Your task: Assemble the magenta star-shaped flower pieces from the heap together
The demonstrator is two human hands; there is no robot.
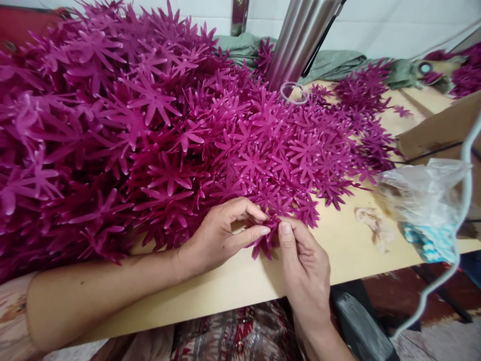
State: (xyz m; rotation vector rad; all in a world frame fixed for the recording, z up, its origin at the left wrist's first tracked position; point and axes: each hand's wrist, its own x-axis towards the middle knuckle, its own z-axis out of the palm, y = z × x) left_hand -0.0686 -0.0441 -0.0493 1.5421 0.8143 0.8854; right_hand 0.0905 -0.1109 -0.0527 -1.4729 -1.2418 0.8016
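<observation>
Near the table's front edge, my left hand (227,233) pinches a magenta artificial flower piece (264,246) between thumb and fingertips. My right hand (306,263) meets it from the right, thumb pressed against the bent forefinger on the same flower piece. The fingertips hide the middle of the piece, and its narrow petals hang below them. Just beyond my hands spreads a big heap of magenta star-shaped flower pieces (250,163), stacked over one another. It covers the left and centre of the pale wooden table (233,293).
Behind the heap a steel flask (300,37) leans, with a clear plastic ring (295,94) near its base. At right lie a clear plastic bag (424,188), a blue-and-white cloth (432,240), a crumpled scrap (374,228) and a cardboard box (439,125). A pale cable (456,240) hangs there.
</observation>
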